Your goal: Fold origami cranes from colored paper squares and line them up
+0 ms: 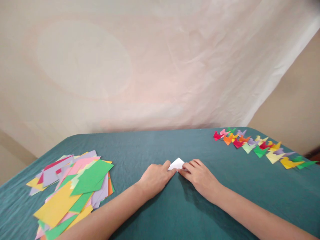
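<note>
A small piece of white folded paper (178,163) lies at the middle of the table, its peak pointing away from me. My left hand (157,176) pinches its left corner between thumb and fingers. At the right corner, the fingers of my right hand (197,173) are closed on the same paper, with a fingertip near its front edge. Both thumbs come close together along that front edge. The paper's lower part is partly hidden by my fingers.
Coloured paper sheets (93,176) lie in a loose heap on the left, partly behind my left forearm. Several folded paper birds (261,151) stand in rows at the right. A dark green cloth (140,146) covers the table, and a pale sheet (160,66) hangs behind it.
</note>
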Motion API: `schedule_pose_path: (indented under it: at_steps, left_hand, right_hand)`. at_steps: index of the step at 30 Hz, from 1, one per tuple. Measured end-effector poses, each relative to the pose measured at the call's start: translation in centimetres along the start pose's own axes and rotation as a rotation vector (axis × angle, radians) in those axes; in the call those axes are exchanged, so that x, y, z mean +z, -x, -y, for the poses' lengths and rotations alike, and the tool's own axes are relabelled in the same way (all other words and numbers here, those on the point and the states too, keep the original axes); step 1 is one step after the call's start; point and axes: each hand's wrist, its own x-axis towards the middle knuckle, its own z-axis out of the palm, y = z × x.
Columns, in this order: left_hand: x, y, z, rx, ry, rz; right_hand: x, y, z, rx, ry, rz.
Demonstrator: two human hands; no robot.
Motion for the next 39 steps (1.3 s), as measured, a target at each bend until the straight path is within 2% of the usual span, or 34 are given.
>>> schedule_pose_path:
  at_steps: [9,24,27,30,34,39]
  left_hand:
    - [-0.2,0.4,-0.7,-0.014,-0.033,0.033]
    - [-0.4,0.5,-0.8,-0.023,-0.009,0.028]
    - [-0.2,0.5,-0.8,-0.022,-0.012,0.016]
    - [-0.1,0.4,-0.8,-0.019,-0.013,0.002]
    - [-0.1,0.4,-0.9,-0.015,-0.007,-0.004]
    - [0.0,0.2,-0.9,-0.011,0.031,-0.019]
  right_hand:
    - [-0.7,-0.1,0.8,-0.022,0.08,0.036]
    - [-2.2,1.6,-0.1,0.113,0.16,0.156]
    - [-2.4,1.7,-0.8,0.159,0.125,0.125]
    - [-2.1,1.7,-1.3,0.204,0.094,0.039]
    - [-1.0,1.5,-0.8,0.124,0.035,-0.051]
    - [-0.1,1.2,0.1,0.024,-0.04,-0.065]
